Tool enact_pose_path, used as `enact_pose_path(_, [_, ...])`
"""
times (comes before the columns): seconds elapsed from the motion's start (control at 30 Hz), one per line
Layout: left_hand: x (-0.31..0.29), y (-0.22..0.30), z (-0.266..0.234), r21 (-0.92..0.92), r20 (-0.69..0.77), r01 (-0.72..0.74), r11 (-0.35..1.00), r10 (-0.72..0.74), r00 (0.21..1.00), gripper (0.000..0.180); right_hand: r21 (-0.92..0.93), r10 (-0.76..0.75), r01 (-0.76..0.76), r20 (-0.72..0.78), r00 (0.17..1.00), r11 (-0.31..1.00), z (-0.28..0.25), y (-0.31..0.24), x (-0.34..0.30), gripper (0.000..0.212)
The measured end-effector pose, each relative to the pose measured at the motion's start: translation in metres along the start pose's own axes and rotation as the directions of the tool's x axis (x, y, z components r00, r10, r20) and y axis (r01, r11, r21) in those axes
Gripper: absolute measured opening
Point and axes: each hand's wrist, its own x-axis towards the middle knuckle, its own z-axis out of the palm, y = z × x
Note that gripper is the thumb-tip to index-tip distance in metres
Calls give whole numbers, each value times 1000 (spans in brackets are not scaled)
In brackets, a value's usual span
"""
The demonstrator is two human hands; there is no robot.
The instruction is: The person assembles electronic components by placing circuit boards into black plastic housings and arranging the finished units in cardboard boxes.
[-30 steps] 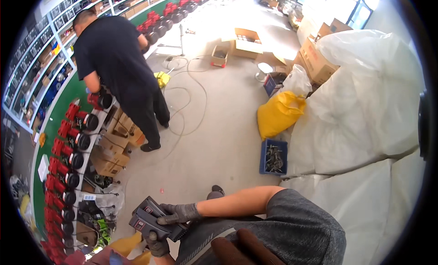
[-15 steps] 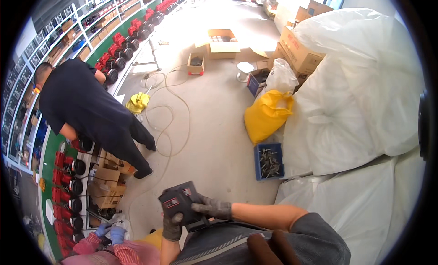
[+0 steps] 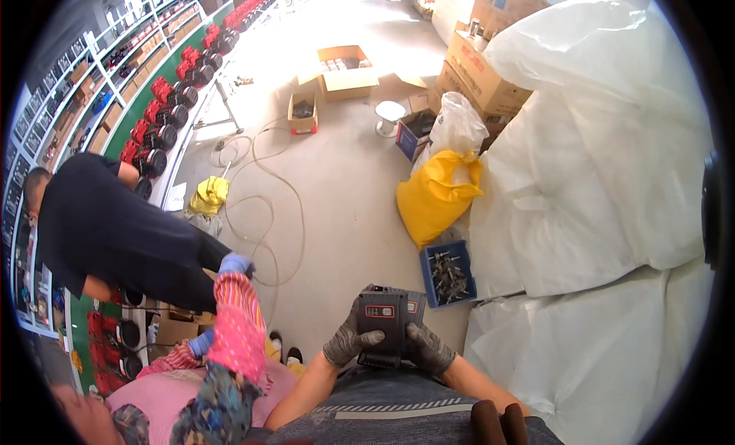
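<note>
Both hands and the packs they hold have shifted rightward to the lower centre of the frame since half a second ago; a co-worker's pink-sleeved arm [image 3: 239, 330] now rises at the lower left.

Quantity held: at least two packs, one front pack [image 3: 380, 326] and one rear pack [image 3: 414, 304], overlapping, with the rear unit projecting at the right. Left hand [image 3: 344, 344]: fingers closed around the left side of the packs, thumb on the front face. Right hand [image 3: 430, 349]: fingers closed on the right side, thumb toward the front face. Each hand wears one grey, textured fabric glove.

Surroundings: one blue crate [image 3: 469, 288] of loose metal parts, right of the packs; one yellow sack [image 3: 432, 204] above it; one round white stool [image 3: 389, 112], upper centre; two open cardboard boxes at upper centre, one large [image 3: 348, 83] and one small [image 3: 303, 125]. Red-and-black machines [image 3: 158, 135] line the green surface [image 3: 80, 330] at left. Translucent, wrinkled plastic sheeting [image 3: 582, 192] fills the right side.

Labels: rectangular, red-bordered panels on both packs; the lettering is too small to read.
</note>
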Motion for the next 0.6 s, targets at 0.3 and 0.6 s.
enact_pose_path(0.3, [124, 38, -30, 72, -104, -5, 997, 12, 995, 123, 19, 15, -18, 132, 991, 1000, -63, -108, 108, 82])
enact_pose_path(0.6, [241, 99, -52, -9, -295, -16, 1000, 13, 955, 117, -223, 162, -132, 120, 979, 966, -123, -193, 227, 93])
